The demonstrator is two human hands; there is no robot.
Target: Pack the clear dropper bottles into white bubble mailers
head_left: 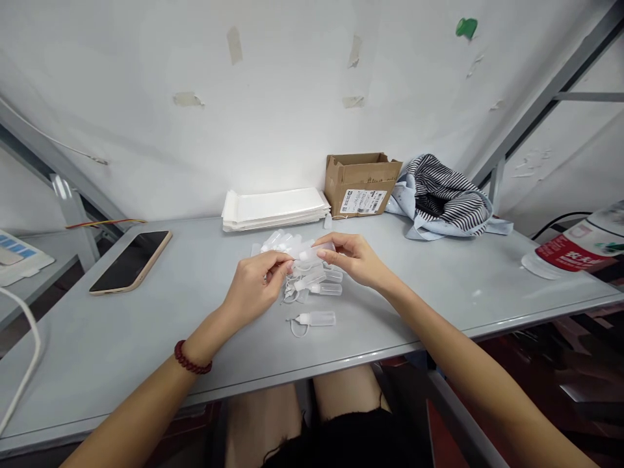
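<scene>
Both my hands meet over a heap of small clear plastic dropper bottles [312,279] on the grey table [146,338]. My right hand [353,259] grips one small bottle [316,251] by its body. My left hand [256,286] pinches at that bottle's tip or cap end; what sits between its fingertips is too small to make out. One more dropper bottle [316,318] lies alone, nearer to me, with its cap loop beside it. A red bead bracelet [191,359] is on my left wrist.
A phone [130,261] lies face up at the left. A stack of white bags [275,208] and an open cardboard box [361,183] stand against the wall. Striped cloth [446,195] lies at the right, a red-labelled bottle [580,247] at the far right edge.
</scene>
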